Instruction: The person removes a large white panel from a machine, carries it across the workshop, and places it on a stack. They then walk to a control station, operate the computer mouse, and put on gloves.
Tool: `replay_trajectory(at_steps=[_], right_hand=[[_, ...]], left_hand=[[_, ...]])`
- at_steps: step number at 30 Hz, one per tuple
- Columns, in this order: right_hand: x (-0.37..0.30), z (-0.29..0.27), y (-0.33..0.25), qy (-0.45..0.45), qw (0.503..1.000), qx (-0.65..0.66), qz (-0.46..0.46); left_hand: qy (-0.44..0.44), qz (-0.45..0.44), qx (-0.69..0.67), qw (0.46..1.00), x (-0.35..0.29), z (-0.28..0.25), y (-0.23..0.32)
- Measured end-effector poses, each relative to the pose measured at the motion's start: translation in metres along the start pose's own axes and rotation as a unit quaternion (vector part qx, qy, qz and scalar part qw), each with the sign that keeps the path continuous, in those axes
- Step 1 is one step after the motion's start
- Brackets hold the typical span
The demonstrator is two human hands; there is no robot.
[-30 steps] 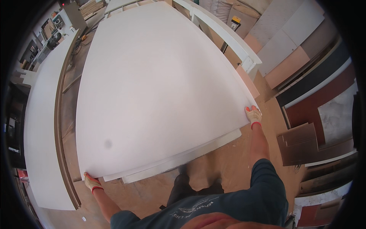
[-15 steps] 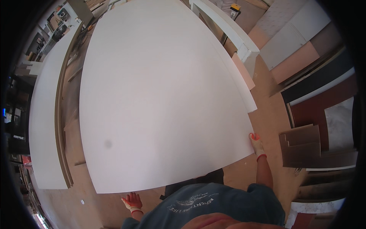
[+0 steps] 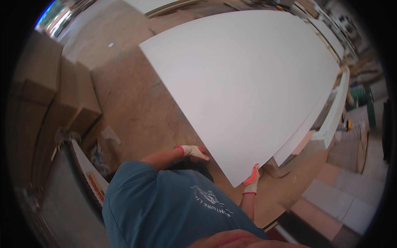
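A large flat white board [image 3: 248, 87] stretches from in front of me toward the far right. My right hand [image 3: 250, 182], in a white glove with an orange-red palm, is closed on the board's edge beside the near corner, thumb along the top. My left hand [image 3: 193, 152], gloved the same way, is at the board's near-left edge. Its fingers are curled against that edge, and their tips are partly hidden. Below the right side of the board lie a white strip and a pinkish panel [image 3: 302, 143].
Brown boxes [image 3: 62, 87] are stacked at the left. A white frame beam [image 3: 331, 120] stands on the right, with pink and grey panels [image 3: 331, 198] on the floor beyond. Another white board [image 3: 151, 5] lies at the far edge. A dark-edged upright panel [image 3: 80, 182] is at lower left.
The view has swung left, so the board now slants to the upper right. My left hand, open and apart from the board before, has come to its edge. My right hand stays on the board.
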State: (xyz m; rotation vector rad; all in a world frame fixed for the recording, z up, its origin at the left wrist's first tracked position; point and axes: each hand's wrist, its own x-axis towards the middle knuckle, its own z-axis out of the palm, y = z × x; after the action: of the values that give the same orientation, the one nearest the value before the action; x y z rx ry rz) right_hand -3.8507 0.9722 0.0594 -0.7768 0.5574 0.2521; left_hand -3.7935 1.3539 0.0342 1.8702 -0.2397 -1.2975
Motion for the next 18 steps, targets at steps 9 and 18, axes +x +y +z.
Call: replay_trajectory(at_steps=[9,18], right_hand=[[-0.029,-0.022,0.045,0.015,0.982,0.041,0.185],[-0.092,-0.037,0.060,0.103,0.977,0.021,0.184]], left_hand=[[0.010,0.183,-0.753,0.631,-0.003,0.175,0.031],[0.184,0.155,-0.739,0.629,-0.027,0.255,0.029]])
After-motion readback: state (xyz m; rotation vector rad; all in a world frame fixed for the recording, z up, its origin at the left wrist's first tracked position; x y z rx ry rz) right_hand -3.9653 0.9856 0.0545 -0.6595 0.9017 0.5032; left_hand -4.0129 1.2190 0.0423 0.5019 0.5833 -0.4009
